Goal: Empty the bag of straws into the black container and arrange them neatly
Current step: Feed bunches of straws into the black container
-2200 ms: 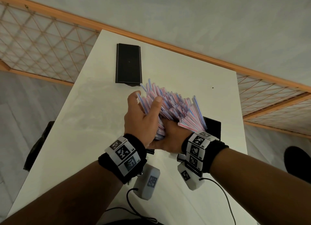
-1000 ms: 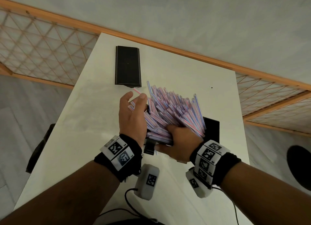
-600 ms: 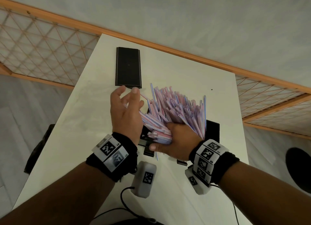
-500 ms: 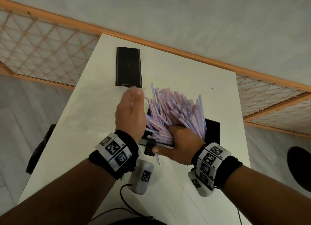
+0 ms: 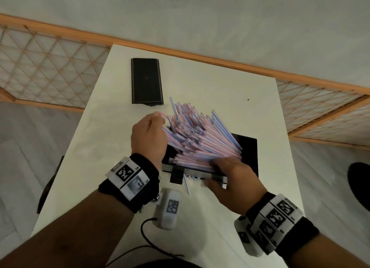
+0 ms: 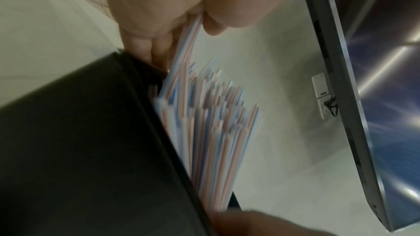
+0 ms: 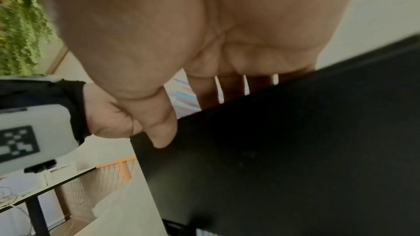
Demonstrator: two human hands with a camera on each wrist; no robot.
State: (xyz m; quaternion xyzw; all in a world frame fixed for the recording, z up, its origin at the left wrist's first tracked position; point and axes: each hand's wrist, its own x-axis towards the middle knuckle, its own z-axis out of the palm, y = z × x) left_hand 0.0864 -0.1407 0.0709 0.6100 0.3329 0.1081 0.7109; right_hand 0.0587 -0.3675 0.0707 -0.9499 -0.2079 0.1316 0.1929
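- My left hand (image 5: pixel 149 136) pinches stray straws (image 5: pixel 200 139); right hand (image 5: pixel 234 179) spread flat, bracing the black container (image 5: pixel 248 147).
- Tuck strays inward gently — fan is loose.

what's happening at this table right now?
A person is sorting striped straws into a black container. The left hand pinches a few straws at the pile's left edge; the right hand rests open on the straws at the container's near rim. The pile is still fanned out and messy, with stray straws on the white table.
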